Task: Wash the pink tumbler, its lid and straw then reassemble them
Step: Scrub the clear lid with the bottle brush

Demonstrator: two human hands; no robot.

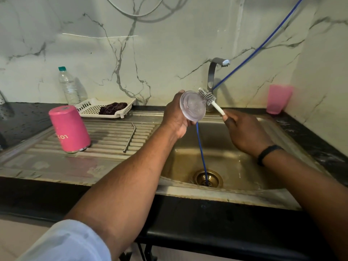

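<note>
Centrally, the left hand [176, 114] gripped the clear lid [192, 106] while the right hand [243, 131] pinched a brush [211, 100] against it; the pink tumbler [69, 129] and straw [130, 137] lay at left.

I see a pink tumbler [69, 129] left of my left hand [176, 117], a clear lid [192, 106] in it, a blue hose [202, 153] below, veined white marble wall [169, 44], black worktop [24, 117].

I'm seeing a clear, smooth plastic lid [192, 106], a white plastic brush [211, 100] with stiff bristles, a matt pink tumbler [69, 129] with a shiny metal rim, a brushed metal straw [130, 137], and a dull, stained steel sink [235, 166].
</note>
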